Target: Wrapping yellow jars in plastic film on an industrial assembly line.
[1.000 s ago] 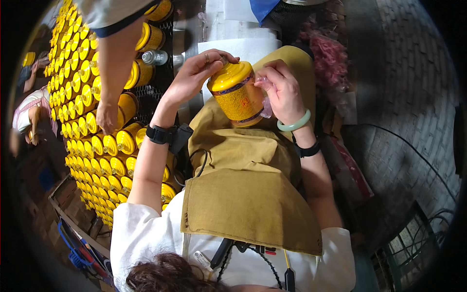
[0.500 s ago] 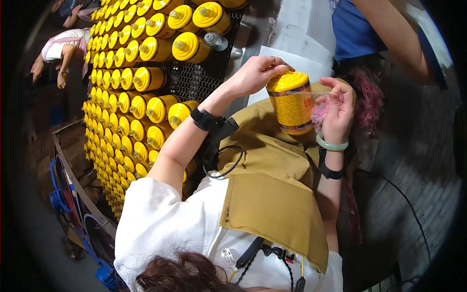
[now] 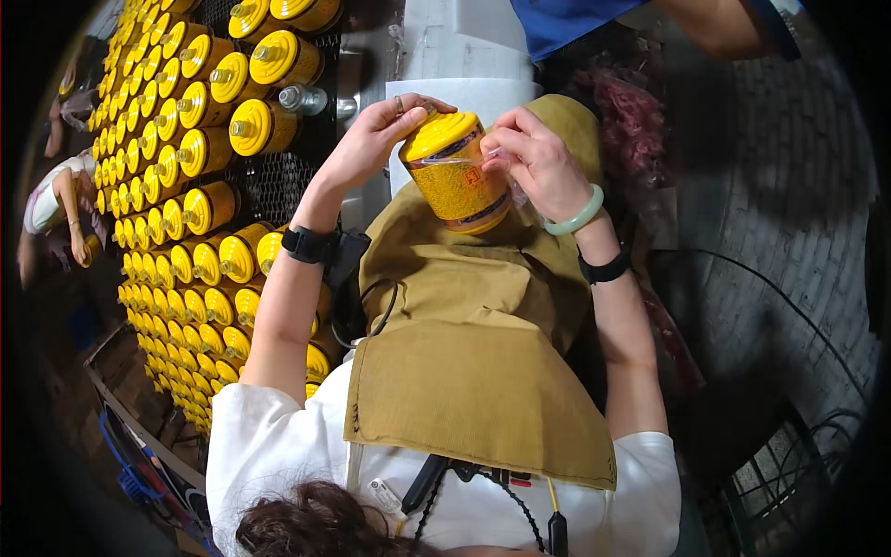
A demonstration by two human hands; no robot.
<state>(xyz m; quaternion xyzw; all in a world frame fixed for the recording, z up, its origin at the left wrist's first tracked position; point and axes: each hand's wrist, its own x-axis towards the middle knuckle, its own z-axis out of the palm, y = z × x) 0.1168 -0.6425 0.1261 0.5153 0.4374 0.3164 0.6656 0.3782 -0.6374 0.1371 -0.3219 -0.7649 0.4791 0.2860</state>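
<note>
Over my lap, a yellow cylindrical canister (image 3: 459, 190) leans slightly, with a domed lid, dark patterned bands and a red mark on its textured side. My left hand (image 3: 367, 144) grips it at the lid's left edge, fingers over the far side. On the other side, my right hand (image 3: 549, 165) is closed in a pinch at the canister's upper right. Thin clear plastic film (image 3: 501, 160) shows at those fingertips, stretched along the canister's side. Part of the film is hidden by my right hand.
Rows of similar yellow canisters (image 3: 209, 206) with small necks fill a dark mesh surface at left. A small clear bottle (image 3: 303, 98) stands among them. Pink shredded plastic (image 3: 624, 116) lies at right. Other people are at far left and upper right. A white sheet (image 3: 418, 97) lies ahead.
My right hand has moved from beside the canister, fingers raised, to pinch the film against its side. The canister has tilted, and the whole view has shifted.
</note>
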